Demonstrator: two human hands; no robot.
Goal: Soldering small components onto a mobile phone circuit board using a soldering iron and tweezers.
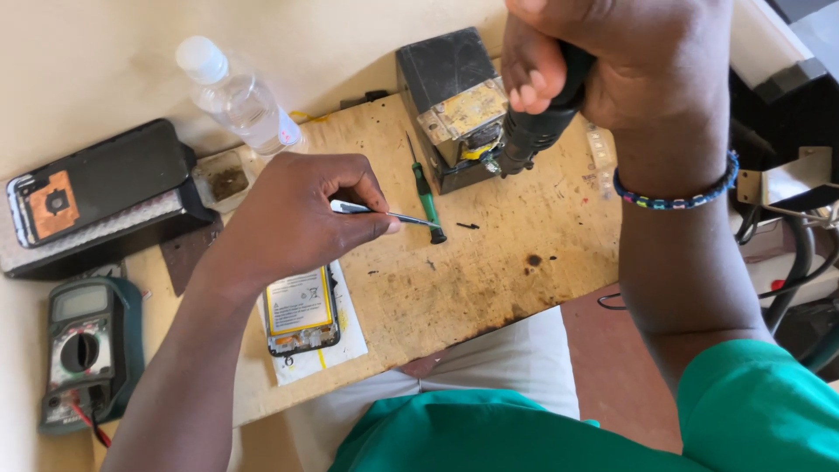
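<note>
Nearest to us, our right hand has its fingers closed around a black hot-air handle, the nozzle pointing down near the black box. Our left hand pinches thin tweezers, the tips almost touching a green screwdriver on the wooden board. An opened phone lies just below this hand.

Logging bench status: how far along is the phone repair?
Done: phone lies opened, battery exposed; its back cover set aside. In hand: left hand holds tweezers, right hand grips a black heat tool over the board. Left: phone not yet closed; multimeter untouched.
</note>
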